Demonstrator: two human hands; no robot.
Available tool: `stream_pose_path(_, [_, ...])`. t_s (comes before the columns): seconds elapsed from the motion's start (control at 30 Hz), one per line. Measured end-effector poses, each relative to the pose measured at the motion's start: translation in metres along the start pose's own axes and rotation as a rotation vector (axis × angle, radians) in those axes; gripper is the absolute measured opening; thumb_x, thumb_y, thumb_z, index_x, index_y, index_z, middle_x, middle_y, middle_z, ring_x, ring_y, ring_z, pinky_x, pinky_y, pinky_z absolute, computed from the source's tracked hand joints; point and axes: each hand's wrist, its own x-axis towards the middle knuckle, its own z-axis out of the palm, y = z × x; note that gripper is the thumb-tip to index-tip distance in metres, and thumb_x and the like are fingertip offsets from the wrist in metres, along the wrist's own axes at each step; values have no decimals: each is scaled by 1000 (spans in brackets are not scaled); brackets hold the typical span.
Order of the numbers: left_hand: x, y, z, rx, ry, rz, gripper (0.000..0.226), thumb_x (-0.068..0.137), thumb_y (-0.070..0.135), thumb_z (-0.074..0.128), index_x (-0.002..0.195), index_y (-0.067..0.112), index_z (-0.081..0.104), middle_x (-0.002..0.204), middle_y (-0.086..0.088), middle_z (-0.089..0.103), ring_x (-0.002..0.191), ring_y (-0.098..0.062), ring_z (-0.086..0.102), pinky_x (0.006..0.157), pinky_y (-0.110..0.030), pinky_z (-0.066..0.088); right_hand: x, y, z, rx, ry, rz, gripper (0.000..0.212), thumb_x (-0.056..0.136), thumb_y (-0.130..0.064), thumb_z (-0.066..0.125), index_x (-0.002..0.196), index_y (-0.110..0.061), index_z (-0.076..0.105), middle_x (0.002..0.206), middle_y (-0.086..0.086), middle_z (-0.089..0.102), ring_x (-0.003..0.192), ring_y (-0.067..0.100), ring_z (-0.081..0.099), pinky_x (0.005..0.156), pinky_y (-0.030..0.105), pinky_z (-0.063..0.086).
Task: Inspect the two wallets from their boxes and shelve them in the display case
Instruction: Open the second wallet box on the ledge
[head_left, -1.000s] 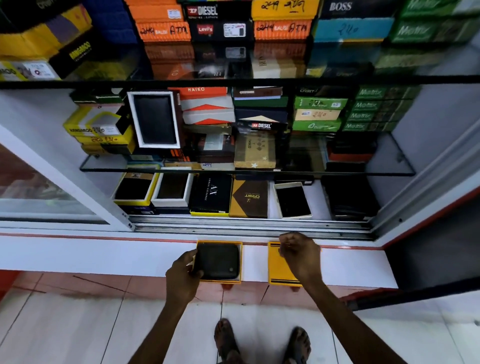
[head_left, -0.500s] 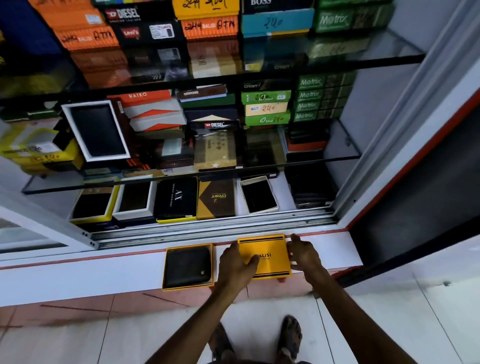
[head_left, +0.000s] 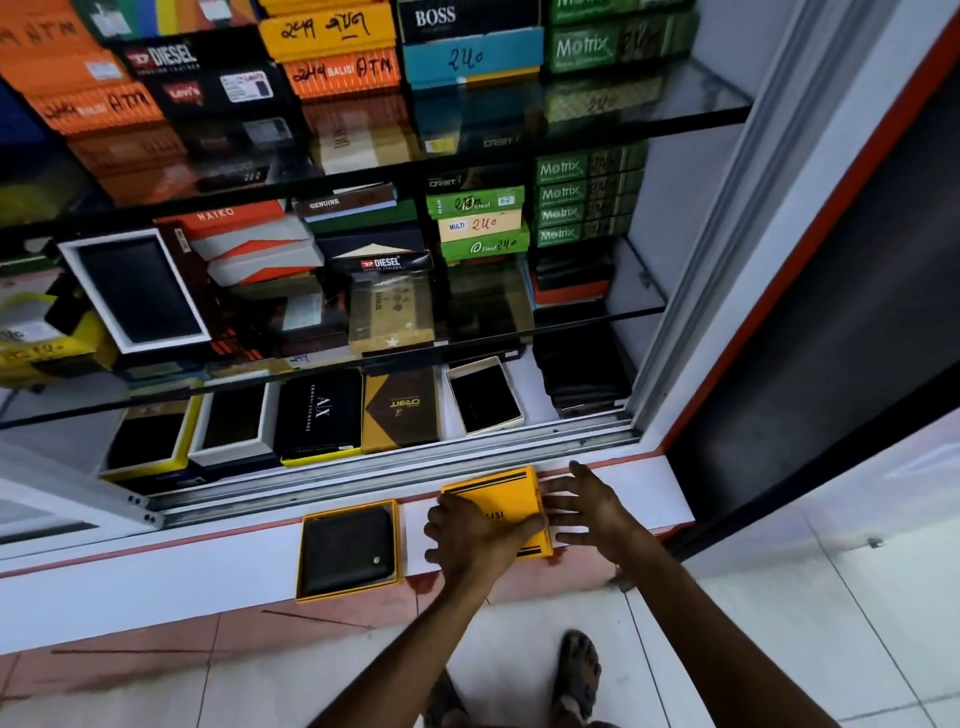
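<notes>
A closed yellow box (head_left: 501, 491) with black stripes lies on the white ledge (head_left: 156, 577) in front of the display case. My left hand (head_left: 470, 540) lies over its left half, thumb stretched across the lid and fingers down its left side. My right hand (head_left: 587, 512) is at the box's right edge, fingers spread, fingertips touching the side. Left of it an open yellow box (head_left: 349, 594) holds a black wallet (head_left: 348, 551) with a small metal stud. Neither hand touches that wallet.
The display case's sliding track (head_left: 395, 467) runs just behind the ledge. Its bottom shelf (head_left: 530, 379) holds a row of wallet boxes. Two glass shelves (head_left: 639, 306) above carry stacked boxes. A white-and-red door frame (head_left: 769, 249) stands at the right. My feet are on the tiled floor (head_left: 779, 623).
My left hand let go of the open box with the black wallet and moved right onto the closed yellow box. My right hand's fingers have spread at its right edge. The view swung right.
</notes>
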Motion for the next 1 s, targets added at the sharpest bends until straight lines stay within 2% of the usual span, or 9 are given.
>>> stream_pose_path(0.13, [-2,0,-9,-109,-21,3,117,43,77,71,132,8,41,131,-14,52,125,-38,49,100,-50,44,2,4,-3,-41,-32,-58,39,99,-43,44,97,-15,71,96,9,74,88,24,69,70,34,56])
stream_pose_path(0.27, [0,-29,-34,-567,-153,97,71,51,69,61,97,16,70,100,-7,73,100,-30,67,88,-45,54,14,11,0,-333,169,-197,17,82,-15,73,98,-11,74,93,14,75,81,27,73,73,37,63])
stream_pose_path(0.4, [1,-63,-59,-855,-54,20,33,77,44,62,87,13,65,90,-16,67,88,-32,66,80,-53,56,17,13,0,-529,292,-330,15,77,-8,77,92,-5,80,89,17,79,81,29,76,77,36,63])
stream_pose_path(0.47, [2,-77,-67,-902,-8,-4,14,90,29,56,89,18,64,91,-9,71,89,-29,67,81,-57,56,15,11,-7,-560,305,-378,15,77,-6,78,92,-6,81,88,15,79,72,22,74,67,21,61])
stream_pose_path(0.53, [5,-89,-72,-913,36,-51,13,92,23,55,84,20,64,83,-4,73,79,-22,68,72,-49,59,11,9,-15,-530,327,-424,16,76,-3,79,92,-5,81,84,13,79,65,17,71,58,13,58])
stream_pose_path(0.67, [8,-99,-65,-840,41,-110,12,92,15,62,86,18,71,79,-6,74,69,-20,67,59,-32,55,-3,0,-25,-363,303,-401,14,74,4,78,84,-7,80,78,16,77,66,27,74,66,41,64])
stream_pose_path(0.77, [8,-92,-51,-810,-33,-133,14,93,10,61,94,8,74,83,-15,73,72,-26,64,64,-36,54,-6,-3,-19,-352,272,-395,15,75,4,78,89,0,79,78,17,77,61,22,74,61,36,64])
stream_pose_path(0.9, [11,-76,-38,-785,-163,-188,24,88,6,55,67,7,64,73,-16,58,74,-27,58,68,-37,53,-4,-1,0,-464,296,-405,18,73,-2,82,91,-2,79,81,15,77,57,13,73,52,19,59])
stream_pose_path(1.0, [13,-67,-34,-774,-209,-245,20,90,16,55,71,9,60,77,-12,50,78,-28,56,59,-27,45,-3,0,13,-420,298,-370,20,73,2,81,91,2,75,83,18,77,65,28,75,59,32,64])
